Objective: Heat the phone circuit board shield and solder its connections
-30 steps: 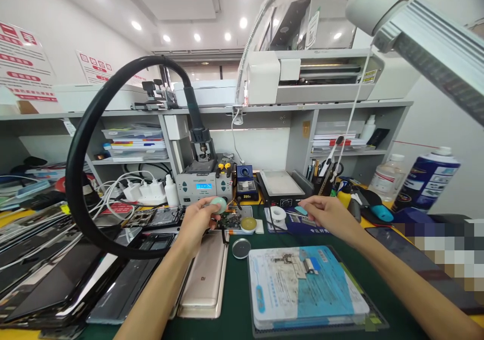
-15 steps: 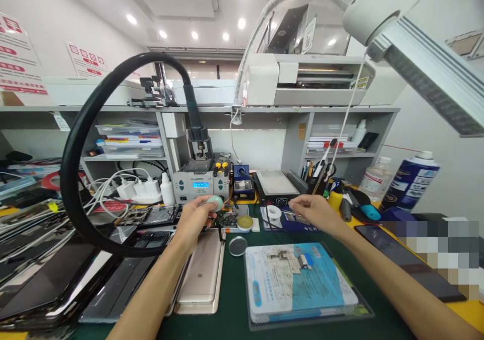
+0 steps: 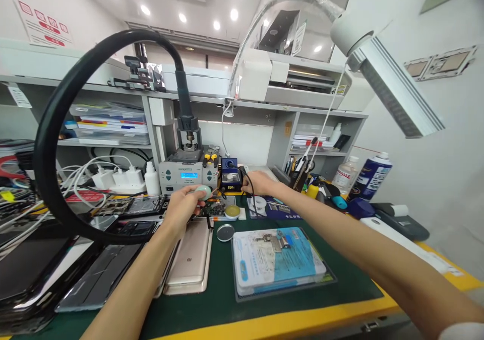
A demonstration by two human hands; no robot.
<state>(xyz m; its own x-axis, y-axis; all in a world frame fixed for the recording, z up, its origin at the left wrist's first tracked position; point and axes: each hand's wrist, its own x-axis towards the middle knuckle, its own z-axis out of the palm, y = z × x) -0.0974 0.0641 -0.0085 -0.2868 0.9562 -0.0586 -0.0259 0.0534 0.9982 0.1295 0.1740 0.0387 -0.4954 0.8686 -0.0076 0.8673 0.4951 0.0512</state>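
My left hand point(image 3: 184, 202) is closed around a pale green rounded thing point(image 3: 204, 193) with a thin tip pointing right; its exact kind is unclear. Below it are loose small parts point(image 3: 215, 208) and a round tin of yellowish paste point(image 3: 232, 211). My right hand point(image 3: 259, 183) reaches to the right side of a small blue soldering station point(image 3: 230, 176), fingers curled together. A black cable runs across these fingers, and what they pinch, if anything, cannot be made out. Behind this hand lies a flat heating plate point(image 3: 267, 171), partly covered.
A hot-air station point(image 3: 187, 176) with a thick looping black hose point(image 3: 49, 123) stands left. Phones point(image 3: 191, 259) and stacked screens fill the left. A blue-white plastic box point(image 3: 278, 259) lies in front; solder spool point(image 3: 257, 206), bottle point(image 3: 346, 175) and spray can point(image 3: 370, 176) are rightward.
My right hand has moved left and away from me, from above the dark blue mat to the soldering station. The left hand keeps hold of the pale green thing. The view has shifted rightward.
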